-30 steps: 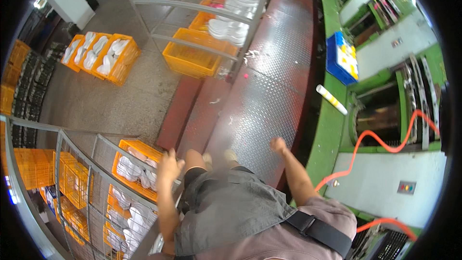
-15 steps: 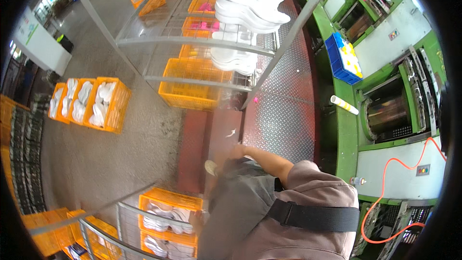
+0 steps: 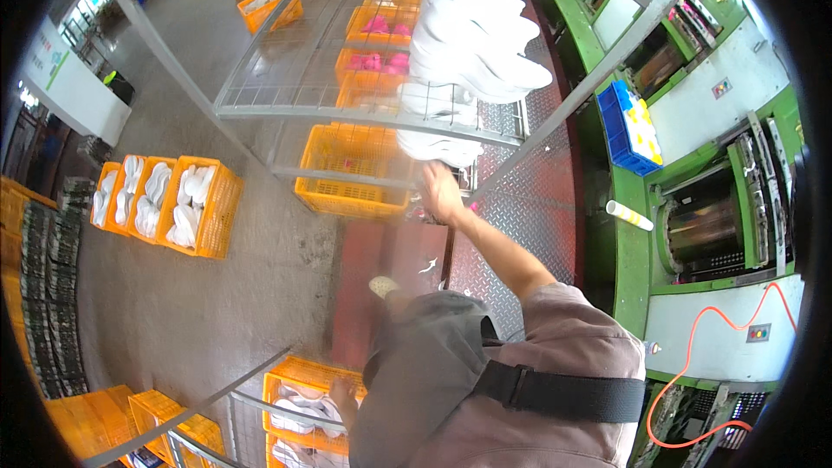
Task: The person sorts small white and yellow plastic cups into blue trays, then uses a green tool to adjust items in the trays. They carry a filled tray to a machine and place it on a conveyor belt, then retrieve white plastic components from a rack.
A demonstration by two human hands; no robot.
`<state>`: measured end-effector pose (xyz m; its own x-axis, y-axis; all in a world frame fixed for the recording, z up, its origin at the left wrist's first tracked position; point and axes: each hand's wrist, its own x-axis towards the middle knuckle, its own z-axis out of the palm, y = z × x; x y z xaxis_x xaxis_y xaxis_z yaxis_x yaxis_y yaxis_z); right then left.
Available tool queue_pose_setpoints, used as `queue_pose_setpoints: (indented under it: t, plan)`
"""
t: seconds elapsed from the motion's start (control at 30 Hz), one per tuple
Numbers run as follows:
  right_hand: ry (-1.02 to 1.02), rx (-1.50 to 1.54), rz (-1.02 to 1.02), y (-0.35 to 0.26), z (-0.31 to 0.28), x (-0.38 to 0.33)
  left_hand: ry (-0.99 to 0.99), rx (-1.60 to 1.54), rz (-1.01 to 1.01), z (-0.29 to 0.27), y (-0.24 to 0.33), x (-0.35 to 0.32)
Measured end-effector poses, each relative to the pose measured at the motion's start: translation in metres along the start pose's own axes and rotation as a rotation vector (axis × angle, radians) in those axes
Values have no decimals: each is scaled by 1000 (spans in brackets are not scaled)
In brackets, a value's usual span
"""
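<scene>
My right hand (image 3: 444, 197) reaches forward, fingers extended, to the lower end of a grey metal rack (image 3: 373, 114). Its fingertips are just below a stack of white shoe soles (image 3: 440, 147); whether they touch the soles or the frame is unclear. More white soles (image 3: 481, 52) are piled on the shelf above. Down at the lower edge, my left hand (image 3: 343, 400) is beside an orange crate of white soles (image 3: 299, 407), close to the end of another metal rail (image 3: 286, 410). My leg partly hides that hand, and its fingers are blurred.
An orange crate (image 3: 347, 199) lies under the rack, with several more behind. Orange crates of soles (image 3: 212, 208) stand on the floor at left. Along the right run green machines (image 3: 624, 269), a blue bin (image 3: 620, 134) and an orange hose (image 3: 691, 338). A reddish-brown platform (image 3: 360, 295) is beside my foot.
My right hand has moved from close to my leg forward to the rack's lower end. The view has shifted, so the rack appears lower and further right. My left hand stays near the crate.
</scene>
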<state>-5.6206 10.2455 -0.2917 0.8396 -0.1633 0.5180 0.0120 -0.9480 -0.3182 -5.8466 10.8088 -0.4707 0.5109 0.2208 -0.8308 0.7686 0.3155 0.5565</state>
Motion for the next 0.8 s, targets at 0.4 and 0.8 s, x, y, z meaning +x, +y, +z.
queue_pose_setpoints:
  t: [0.4, 0.8]
  plan:
    - [-419, -249, -167, 101, -11, 141, -76, 679, 227, 61, -6, -33]
    - [-473, -336, -136, 99, -8, 141, -354, 1263, 477, 58, -19, 44]
